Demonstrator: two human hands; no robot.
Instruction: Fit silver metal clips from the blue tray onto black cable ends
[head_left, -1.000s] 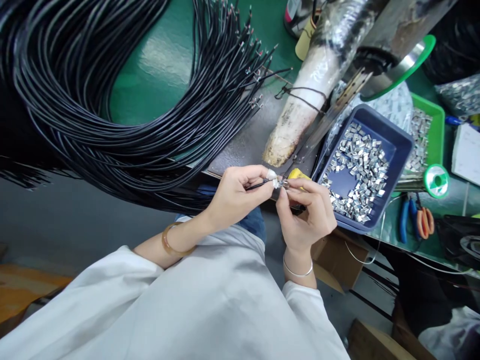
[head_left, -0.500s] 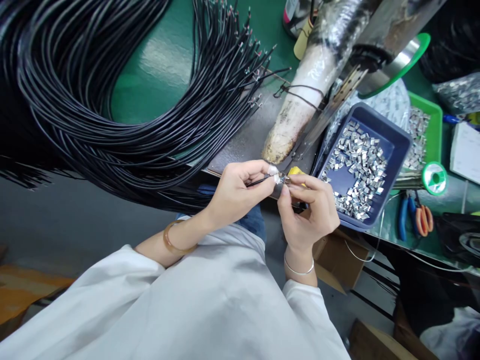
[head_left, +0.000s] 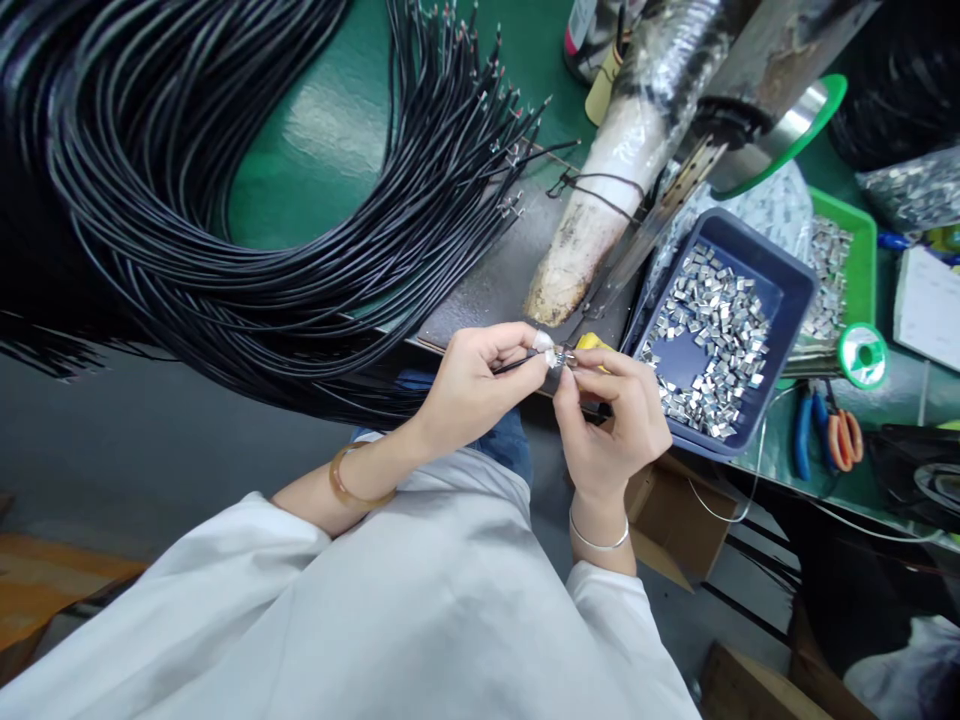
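My left hand [head_left: 480, 385] is closed in a pinch around a black cable [head_left: 517, 364], close to its end. White wrapping covers the tips of the thumb and finger there. Opposite it, my right hand [head_left: 611, 420] pinches a small metal connector [head_left: 565, 356] at the cable's end between thumb and forefinger. The fingertips of both hands nearly meet, and they partly hide the joint between cable and connector. A blue tray [head_left: 791, 275] with many small silver metal shells [head_left: 720, 335] stands just right of my right hand.
A thick bundle of black cables [head_left: 300, 265] with stripped ends covers the left of the green table [head_left: 315, 130]. A plastic-wrapped pipe [head_left: 581, 220] slants down close above my hands. Rightward lie a green tray [head_left: 862, 225], a solder spool [head_left: 862, 356] and orange-handled pliers [head_left: 845, 440].
My right hand has shifted very slightly left, closer to the left fingertips. The tray side of the view has moved a little left. Both pinches stay closed.
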